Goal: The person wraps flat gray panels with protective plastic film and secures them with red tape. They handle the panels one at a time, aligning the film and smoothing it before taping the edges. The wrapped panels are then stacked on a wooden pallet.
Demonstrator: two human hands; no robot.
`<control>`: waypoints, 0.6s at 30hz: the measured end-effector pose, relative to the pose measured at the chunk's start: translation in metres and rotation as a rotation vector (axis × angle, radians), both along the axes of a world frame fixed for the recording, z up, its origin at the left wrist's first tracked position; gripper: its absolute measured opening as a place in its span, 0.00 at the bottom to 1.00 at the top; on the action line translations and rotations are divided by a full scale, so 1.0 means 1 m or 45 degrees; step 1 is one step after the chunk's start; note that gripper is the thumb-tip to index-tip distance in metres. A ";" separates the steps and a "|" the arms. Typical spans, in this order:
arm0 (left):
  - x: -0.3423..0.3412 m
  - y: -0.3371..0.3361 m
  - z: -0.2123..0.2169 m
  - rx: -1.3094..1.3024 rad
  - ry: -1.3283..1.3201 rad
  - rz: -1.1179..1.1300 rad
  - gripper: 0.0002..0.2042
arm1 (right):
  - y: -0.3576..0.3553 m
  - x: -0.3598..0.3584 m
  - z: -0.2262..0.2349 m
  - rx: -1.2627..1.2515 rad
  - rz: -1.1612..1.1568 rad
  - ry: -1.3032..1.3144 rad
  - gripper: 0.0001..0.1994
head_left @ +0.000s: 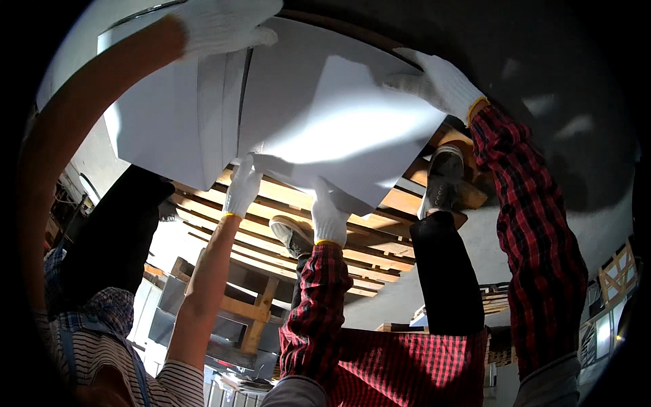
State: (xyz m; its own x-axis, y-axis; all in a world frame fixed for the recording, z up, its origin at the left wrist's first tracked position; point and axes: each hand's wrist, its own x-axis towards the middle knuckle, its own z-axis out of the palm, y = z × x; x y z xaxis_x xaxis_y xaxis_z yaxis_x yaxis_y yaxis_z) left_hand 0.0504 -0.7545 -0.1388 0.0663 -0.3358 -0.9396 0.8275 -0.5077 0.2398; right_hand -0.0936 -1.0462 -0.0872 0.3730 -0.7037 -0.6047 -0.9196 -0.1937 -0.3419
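A large white sheet-like panel (pixel 291 74) with a smooth face and a bright patch of light lies across the upper middle. My right hand (pixel 444 85), in a white knit glove, grips its far right edge, with the thumb over the face. At the near edge, my left hand (pixel 329 216), also gloved, holds the panel; some of its fingertips are hidden. To the left, a thick white block (pixel 159 108) with layered edges adjoins the panel. A co-worker's gloved hands (pixel 227 27) are at the far edge and at the near edge beside the seam.
Below the panel is a slatted wooden pallet (pixel 271 197). My shoes (pixel 442 176) are at it, one by its right end. The co-worker in a striped shirt (pixel 173 380) stands close on my left. Behind us are a wooden frame (pixel 258 315) and more pallets (pixel 498 298).
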 end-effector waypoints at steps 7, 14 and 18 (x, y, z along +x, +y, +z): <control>0.012 -0.022 0.007 0.131 -0.042 -0.166 0.44 | 0.020 0.037 0.030 -0.356 -0.257 -0.412 0.27; 0.062 -0.059 0.024 -0.192 -0.688 -0.640 0.43 | 0.151 -0.009 -0.015 -0.140 -1.696 -0.156 0.41; 0.143 -0.100 0.022 -0.596 -1.749 -1.116 0.42 | 0.178 0.011 -0.032 0.140 -1.821 -0.293 0.47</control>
